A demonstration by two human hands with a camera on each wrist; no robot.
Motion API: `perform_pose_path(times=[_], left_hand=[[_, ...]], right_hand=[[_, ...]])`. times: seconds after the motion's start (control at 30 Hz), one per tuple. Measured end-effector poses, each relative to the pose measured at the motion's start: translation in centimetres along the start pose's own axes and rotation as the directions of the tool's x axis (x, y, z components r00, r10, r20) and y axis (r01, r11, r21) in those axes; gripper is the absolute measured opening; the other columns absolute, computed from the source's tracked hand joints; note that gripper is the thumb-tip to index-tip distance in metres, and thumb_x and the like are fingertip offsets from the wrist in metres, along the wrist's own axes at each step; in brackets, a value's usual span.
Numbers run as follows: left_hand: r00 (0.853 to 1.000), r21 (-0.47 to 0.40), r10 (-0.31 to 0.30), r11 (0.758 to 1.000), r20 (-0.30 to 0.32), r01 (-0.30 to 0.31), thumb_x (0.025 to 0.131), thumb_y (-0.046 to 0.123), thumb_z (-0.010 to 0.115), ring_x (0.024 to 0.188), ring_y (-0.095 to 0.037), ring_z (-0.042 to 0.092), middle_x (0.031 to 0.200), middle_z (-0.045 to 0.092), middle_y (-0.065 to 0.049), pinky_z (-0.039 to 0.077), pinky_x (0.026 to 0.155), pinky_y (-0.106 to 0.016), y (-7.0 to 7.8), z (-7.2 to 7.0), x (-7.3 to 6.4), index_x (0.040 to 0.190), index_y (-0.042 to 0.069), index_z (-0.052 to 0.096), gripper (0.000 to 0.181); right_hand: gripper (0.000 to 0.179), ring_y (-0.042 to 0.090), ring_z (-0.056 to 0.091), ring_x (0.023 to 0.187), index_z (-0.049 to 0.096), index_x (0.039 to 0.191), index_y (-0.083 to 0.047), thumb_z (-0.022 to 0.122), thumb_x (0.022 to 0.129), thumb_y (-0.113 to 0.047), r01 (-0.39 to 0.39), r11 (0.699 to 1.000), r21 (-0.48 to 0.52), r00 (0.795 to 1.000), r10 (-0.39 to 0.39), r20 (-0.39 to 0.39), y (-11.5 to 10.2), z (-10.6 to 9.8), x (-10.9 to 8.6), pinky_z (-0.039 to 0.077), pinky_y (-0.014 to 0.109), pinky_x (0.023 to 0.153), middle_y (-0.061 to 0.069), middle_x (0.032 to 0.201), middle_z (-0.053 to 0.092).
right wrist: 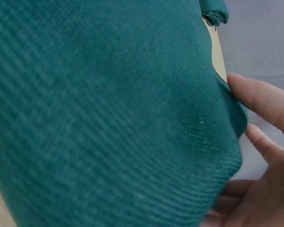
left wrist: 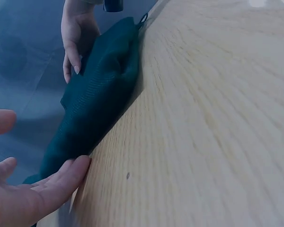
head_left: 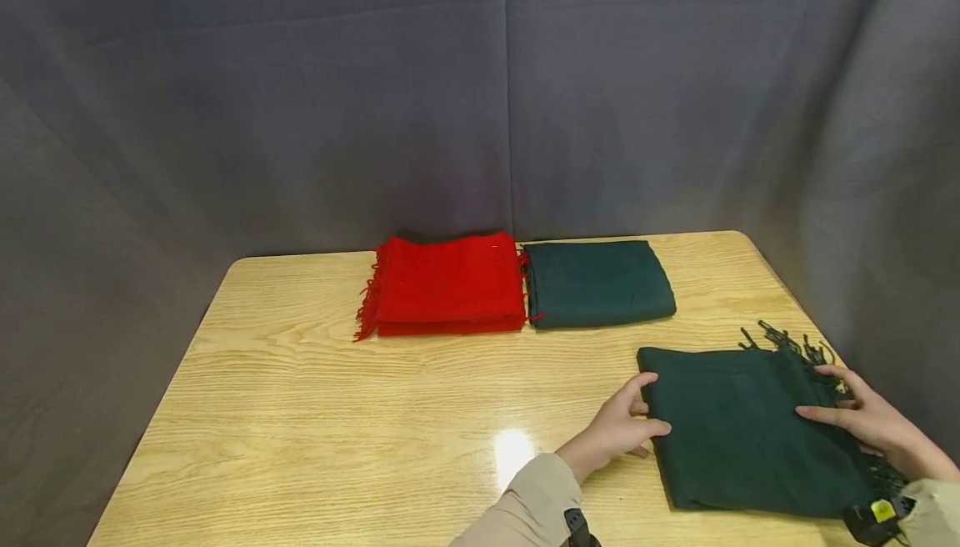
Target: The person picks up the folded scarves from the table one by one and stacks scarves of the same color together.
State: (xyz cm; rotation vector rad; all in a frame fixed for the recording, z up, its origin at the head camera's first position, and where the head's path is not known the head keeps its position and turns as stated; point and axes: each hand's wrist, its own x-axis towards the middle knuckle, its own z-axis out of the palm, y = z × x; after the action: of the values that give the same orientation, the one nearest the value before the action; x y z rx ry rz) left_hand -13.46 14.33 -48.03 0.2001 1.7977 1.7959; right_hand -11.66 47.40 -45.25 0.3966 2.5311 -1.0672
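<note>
A folded dark green scarf (head_left: 750,439) with fringe lies at the table's front right. My left hand (head_left: 618,424) is at its left edge, thumb and forefinger spread over the border. In the left wrist view, the fingers (left wrist: 61,184) of that hand run straight along the tabletop against the cloth's side. On the opposite, fringed side is my right hand (head_left: 873,426), its thumb and forefinger apart on top of the fabric. Close up in the right wrist view, the fingertips (right wrist: 241,87) meet the cloth's edge, and the lower fingers are partly hidden behind it.
Toward the back of the wooden table (head_left: 337,430) lies a folded red scarf (head_left: 450,284) with fringed ends. Right beside it is another folded dark green cloth (head_left: 600,284), overlapped by some red fringe. A grey curtain (head_left: 375,113) hangs behind the table and along its sides.
</note>
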Motion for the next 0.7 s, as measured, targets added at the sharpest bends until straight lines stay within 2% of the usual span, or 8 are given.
perform_pose_path(times=[0.07,0.1,0.17,0.23,0.33,0.4,0.57,0.7], left_hand=[[1.000,-0.001,-0.004,1.000,-0.013,0.004,0.079,0.004,0.066,0.074,-0.022,0.059,0.114,0.049,-0.011,0.051,0.057,-0.039,0.0,0.3,0.1,0.130,0.030,0.046,0.060],[1.000,-0.005,-0.009,1.000,-0.019,0.009,0.079,0.003,0.067,0.070,-0.021,0.058,0.110,0.050,-0.010,0.051,0.057,-0.039,0.0,0.4,0.1,0.129,0.030,0.047,0.060],[0.999,-0.004,-0.022,1.000,-0.033,0.021,0.078,0.002,0.068,0.061,-0.020,0.054,0.100,0.052,-0.008,0.050,0.055,-0.037,0.0,0.8,0.1,0.127,0.031,0.048,0.060],[0.999,-0.003,-0.030,1.000,-0.041,0.029,0.076,0.001,0.068,0.054,-0.018,0.051,0.087,0.053,-0.007,0.050,0.052,-0.035,0.0,1.3,0.0,0.126,0.030,0.050,0.060],[0.998,-0.003,-0.038,0.999,-0.047,0.038,0.076,0.000,0.069,0.048,-0.016,0.047,0.075,0.052,-0.006,0.049,0.051,-0.033,0.1,1.8,-0.2,0.123,0.030,0.052,0.059],[0.998,0.001,-0.030,1.000,-0.049,0.031,0.076,-0.001,0.069,0.046,-0.015,0.044,0.072,0.050,-0.007,0.048,0.050,-0.031,0.2,2.0,-0.4,0.123,0.029,0.052,0.058],[0.998,0.030,0.000,1.000,-0.063,0.002,0.077,-0.002,0.067,0.049,-0.013,0.044,0.076,0.045,-0.005,0.044,0.047,-0.027,0.2,2.4,-0.6,0.121,0.029,0.054,0.055],[0.996,0.059,0.052,0.997,-0.077,-0.048,0.076,-0.003,0.066,0.058,-0.009,0.048,0.081,0.047,-0.001,0.043,0.054,-0.022,0.1,2.7,-0.4,0.119,0.027,0.054,0.053]], right_hand=[[0.107,0.041,0.047,0.077,-0.011,0.139,0.004,0.064,0.080,-0.046,0.003,1.000,-0.003,1.000,-0.003,0.019,0.0,0.0,0.2,0.042,0.039,0.055,0.046,0.121,0.020],[0.107,0.050,0.041,0.090,-0.011,0.139,0.003,0.063,0.081,-0.046,0.012,1.000,-0.004,1.000,-0.012,0.024,0.1,0.0,0.3,0.043,0.044,0.060,0.045,0.126,0.012],[0.103,0.061,0.019,0.111,-0.009,0.141,0.001,0.063,0.082,-0.044,0.046,0.999,0.016,0.998,-0.046,0.037,0.1,0.0,0.3,0.038,0.057,0.070,0.041,0.135,-0.012],[0.095,0.063,0.001,0.118,-0.002,0.143,-0.004,0.063,0.083,-0.039,0.090,0.995,0.044,0.994,-0.093,0.051,0.2,0.2,0.2,0.028,0.066,0.076,0.036,0.137,-0.023],[0.082,0.063,-0.015,0.117,0.009,0.144,-0.011,0.062,0.085,-0.032,0.140,0.986,0.086,0.987,-0.146,0.072,0.3,0.3,0.0,0.018,0.070,0.079,0.033,0.138,-0.025],[0.078,0.061,-0.018,0.118,0.010,0.144,-0.014,0.061,0.086,-0.029,0.158,0.983,0.097,0.982,-0.166,0.084,0.2,0.3,0.0,0.016,0.071,0.080,0.033,0.139,-0.025],[0.083,0.061,-0.022,0.116,-0.001,0.146,-0.015,0.059,0.088,-0.022,0.198,0.972,0.128,0.972,-0.211,0.099,0.2,0.4,0.0,0.011,0.073,0.079,0.028,0.139,-0.030],[0.077,0.061,-0.013,0.119,0.007,0.146,-0.011,0.058,0.089,-0.021,0.210,0.973,0.097,0.966,-0.222,0.134,0.1,0.3,0.1,0.018,0.071,0.082,0.033,0.140,-0.020]])
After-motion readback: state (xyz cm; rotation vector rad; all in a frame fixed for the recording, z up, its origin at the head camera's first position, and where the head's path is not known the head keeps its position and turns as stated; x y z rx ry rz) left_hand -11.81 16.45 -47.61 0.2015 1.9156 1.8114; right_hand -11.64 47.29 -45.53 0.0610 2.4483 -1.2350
